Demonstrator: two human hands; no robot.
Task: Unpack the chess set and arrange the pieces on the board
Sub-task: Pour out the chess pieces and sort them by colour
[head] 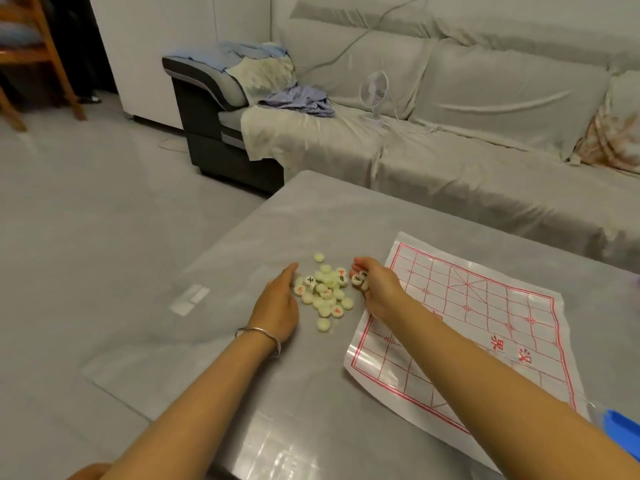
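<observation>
Pale plastic pieces (pixel 358 278), two or three, sit gathered in the curled fingers (pixel 360 263) of the right hand (pixel 377 289), which hovers at the right edge of the pile (pixel 325 292). The left hand (pixel 277 303) lies against the pile's left edge. Its fingers are nearly straight and together, walling in the outermost discs and holding nothing. I judge the discs light, hard and smooth, apt to skate on the glossy desk (pixel 311 393), so each is best pinched by its rim. Further right lies the board (pixel 485 323), a thin creased film sheet. It looks flimsy and would probably shift if a hand dragged across it.
</observation>
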